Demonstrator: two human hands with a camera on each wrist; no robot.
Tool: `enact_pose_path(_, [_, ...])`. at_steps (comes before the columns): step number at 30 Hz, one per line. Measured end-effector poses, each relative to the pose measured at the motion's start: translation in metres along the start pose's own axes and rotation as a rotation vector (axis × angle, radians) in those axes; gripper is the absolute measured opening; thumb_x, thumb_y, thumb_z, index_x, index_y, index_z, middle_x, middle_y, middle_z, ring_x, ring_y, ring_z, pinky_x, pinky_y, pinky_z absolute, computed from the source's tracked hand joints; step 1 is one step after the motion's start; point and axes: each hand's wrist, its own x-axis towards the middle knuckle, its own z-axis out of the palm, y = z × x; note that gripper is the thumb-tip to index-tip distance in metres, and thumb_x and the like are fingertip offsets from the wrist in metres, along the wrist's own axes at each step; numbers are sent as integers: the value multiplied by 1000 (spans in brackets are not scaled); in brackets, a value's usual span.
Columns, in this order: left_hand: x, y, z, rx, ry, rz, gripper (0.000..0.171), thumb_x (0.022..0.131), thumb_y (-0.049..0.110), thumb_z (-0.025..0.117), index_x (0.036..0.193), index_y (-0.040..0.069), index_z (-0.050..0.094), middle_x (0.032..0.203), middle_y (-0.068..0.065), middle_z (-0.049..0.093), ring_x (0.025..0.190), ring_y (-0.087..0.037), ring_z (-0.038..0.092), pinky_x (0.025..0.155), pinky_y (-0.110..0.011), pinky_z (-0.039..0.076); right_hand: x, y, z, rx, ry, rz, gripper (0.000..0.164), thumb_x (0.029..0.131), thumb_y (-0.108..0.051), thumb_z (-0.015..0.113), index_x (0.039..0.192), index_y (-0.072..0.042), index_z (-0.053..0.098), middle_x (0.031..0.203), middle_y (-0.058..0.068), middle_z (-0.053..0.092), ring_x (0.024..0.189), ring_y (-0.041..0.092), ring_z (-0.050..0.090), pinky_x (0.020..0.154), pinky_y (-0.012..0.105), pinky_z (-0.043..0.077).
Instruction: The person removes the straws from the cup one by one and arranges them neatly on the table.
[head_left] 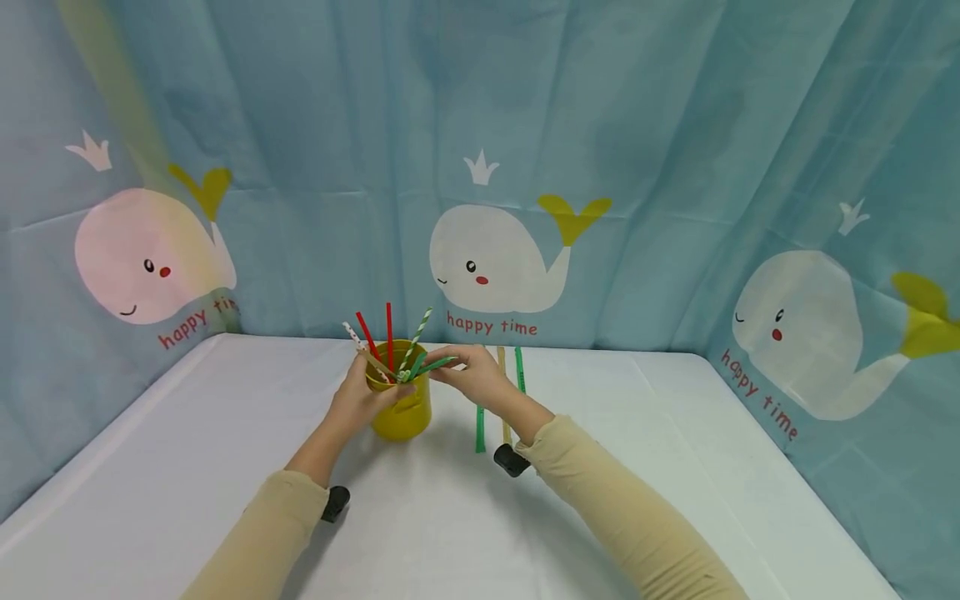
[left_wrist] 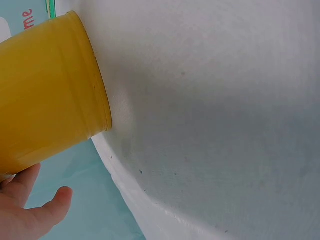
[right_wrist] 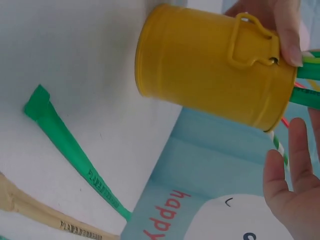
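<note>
A yellow metal bucket [head_left: 401,417] stands upright on the white table, with its wire handle facing the right wrist camera. My left hand [head_left: 356,400] grips its rim from the left, the thumb lying over the near edge. Between my right thumb and fingers, a green strip [head_left: 441,364] is pinched at the bucket's right rim; that right hand [head_left: 472,375] comes in from the right. Inside stand red straws [head_left: 389,333], a green-and-white striped straw [head_left: 420,329], a white patterned straw [head_left: 352,335] and a tan strip [head_left: 377,363]. Their lower ends are hidden by the bucket.
Right of the bucket lie a printed green strip [right_wrist: 80,145], a tan one [right_wrist: 50,220] and another green strip [head_left: 521,367], partly behind the right arm. Black wrist cameras [head_left: 512,460] hang under both forearms. A blue whale-print curtain [head_left: 375,125] borders the table [head_left: 480,517].
</note>
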Motion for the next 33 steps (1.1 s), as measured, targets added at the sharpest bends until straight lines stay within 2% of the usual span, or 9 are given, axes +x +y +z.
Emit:
enact_pose_path(5, [1, 1, 0, 2, -7, -20, 77, 85, 26, 77, 140, 2, 29, 138, -19, 45, 124, -39, 45, 105, -57, 36, -4, -2, -7, -14, 15, -34, 17, 94, -14, 65, 109, -11, 74, 119, 0, 67, 110, 25, 58, 87, 38, 52])
enact_pose_path(12, [2, 3, 0, 13, -8, -44, 75, 86, 26, 77, 138, 0, 29, 136, -20, 45, 124, -39, 44, 105, -57, 36, -14, -8, -26, 59, 63, -46, 20, 94, -13, 66, 111, -5, 72, 123, 4, 65, 112, 20, 56, 88, 36, 51])
enact_pose_path(14, [2, 4, 0, 18, -7, -60, 75, 86, 27, 76, 137, 0, 29, 135, -21, 45, 123, -39, 44, 105, -57, 36, -16, -10, -32, 68, 81, -60, 20, 94, -14, 66, 111, -5, 72, 122, 4, 65, 100, 16, 57, 82, 33, 49])
enact_pose_path(17, [2, 4, 1, 21, -12, -78, 74, 86, 29, 76, 135, 0, 29, 135, -21, 44, 123, -39, 44, 105, -57, 36, -21, -12, -42, 105, 117, -105, 19, 95, -11, 64, 110, -2, 71, 117, 6, 67, 95, 10, 57, 83, 30, 49])
enact_pose_path(20, [3, 4, 1, 23, -14, -98, 75, 85, 31, 77, 136, 2, 29, 136, -19, 43, 125, -38, 42, 106, -57, 35, -24, -15, -50, 169, 149, -180, 18, 95, -6, 62, 109, 4, 67, 110, 11, 69, 94, 13, 61, 88, 34, 51])
enact_pose_path(21, [3, 4, 1, 26, -14, -104, 76, 85, 32, 77, 136, 2, 29, 137, -19, 43, 125, -38, 42, 106, -57, 35, -25, -15, -52, 202, 157, -201, 19, 94, -4, 62, 110, 7, 66, 109, 12, 69, 101, 14, 62, 92, 37, 50])
enact_pose_path(26, [2, 2, 0, 17, -16, -113, 79, 85, 33, 77, 139, 4, 28, 138, -18, 43, 127, -38, 41, 106, -58, 34, -26, -16, -62, 282, 199, -274, 20, 95, 0, 59, 110, 13, 61, 107, 16, 69, 95, 15, 66, 95, 45, 49])
enact_pose_path(30, [2, 1, -1, 16, -21, -95, 77, 86, 31, 76, 138, 2, 27, 138, -20, 42, 126, -39, 41, 106, -57, 34, -26, -17, -69, 313, 264, -289, 15, 95, 0, 59, 105, 11, 60, 106, 20, 68, 89, 12, 65, 89, 37, 52])
enact_pose_path(33, [2, 1, -1, 17, -18, -88, 75, 86, 28, 76, 137, 1, 28, 137, -20, 42, 126, -39, 42, 107, -56, 34, -26, -16, -74, 339, 308, -281, 8, 96, -1, 58, 101, 5, 60, 101, 16, 68, 83, 12, 64, 75, 29, 55])
